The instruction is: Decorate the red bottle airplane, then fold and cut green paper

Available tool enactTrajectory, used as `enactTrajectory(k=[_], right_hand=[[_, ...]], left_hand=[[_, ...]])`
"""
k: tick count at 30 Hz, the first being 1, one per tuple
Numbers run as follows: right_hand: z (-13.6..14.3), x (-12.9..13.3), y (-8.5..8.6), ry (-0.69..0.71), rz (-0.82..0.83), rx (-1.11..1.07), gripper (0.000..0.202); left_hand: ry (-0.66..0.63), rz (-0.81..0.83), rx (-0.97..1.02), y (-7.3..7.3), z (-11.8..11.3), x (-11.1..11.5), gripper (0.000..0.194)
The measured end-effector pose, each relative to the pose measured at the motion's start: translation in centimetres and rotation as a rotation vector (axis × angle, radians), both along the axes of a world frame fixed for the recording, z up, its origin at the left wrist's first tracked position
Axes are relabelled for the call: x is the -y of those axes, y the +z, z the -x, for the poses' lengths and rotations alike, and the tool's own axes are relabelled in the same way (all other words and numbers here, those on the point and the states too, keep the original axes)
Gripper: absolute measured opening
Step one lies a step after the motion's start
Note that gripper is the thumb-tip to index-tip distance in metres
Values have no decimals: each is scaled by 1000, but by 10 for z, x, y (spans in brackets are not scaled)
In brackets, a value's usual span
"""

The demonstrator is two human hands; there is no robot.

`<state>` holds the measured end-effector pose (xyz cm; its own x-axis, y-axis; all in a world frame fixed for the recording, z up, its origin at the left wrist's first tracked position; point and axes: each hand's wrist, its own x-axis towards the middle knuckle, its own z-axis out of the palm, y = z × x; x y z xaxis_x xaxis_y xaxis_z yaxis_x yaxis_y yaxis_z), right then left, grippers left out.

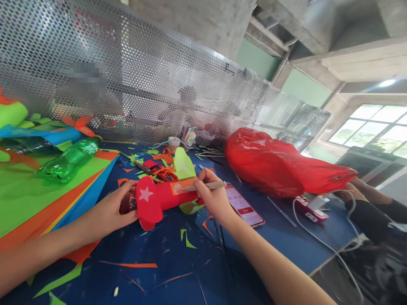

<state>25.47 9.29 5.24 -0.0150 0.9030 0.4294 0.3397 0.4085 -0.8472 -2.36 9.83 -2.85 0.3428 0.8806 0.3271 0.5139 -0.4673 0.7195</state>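
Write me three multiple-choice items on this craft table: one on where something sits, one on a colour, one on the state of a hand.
1. Where does the phone lie?
A. on the stacked paper sheets
B. on the blue table, just past the right hand
C. on top of the red plastic bag

2. What colour is the star on the red paper-covered craft?
A. white
B. green
C. orange

3. What is the right hand doing?
A. resting flat and empty on the table
B. gripping a thin stick-like tool whose tip meets the craft
C. holding the green bottle

Answers:
1 B: the phone lies screen-up on the blue surface beside the right wrist.
2 A: the star shows pale white against the red paper.
3 B: the fingers pinch the tool, its tip on the orange strip, while the left hand steadies the craft's other end.
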Motion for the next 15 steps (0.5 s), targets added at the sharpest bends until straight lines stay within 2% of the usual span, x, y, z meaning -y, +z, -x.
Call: enactTrajectory(k=[9,15], right_hand=[[-1,0,1,16,8,22,23],[-1,1,0,15,13,19,22]], left_hand=[[-24,12,8,8,-2,3,56],[4,-9,1,5,-2,2,57]])
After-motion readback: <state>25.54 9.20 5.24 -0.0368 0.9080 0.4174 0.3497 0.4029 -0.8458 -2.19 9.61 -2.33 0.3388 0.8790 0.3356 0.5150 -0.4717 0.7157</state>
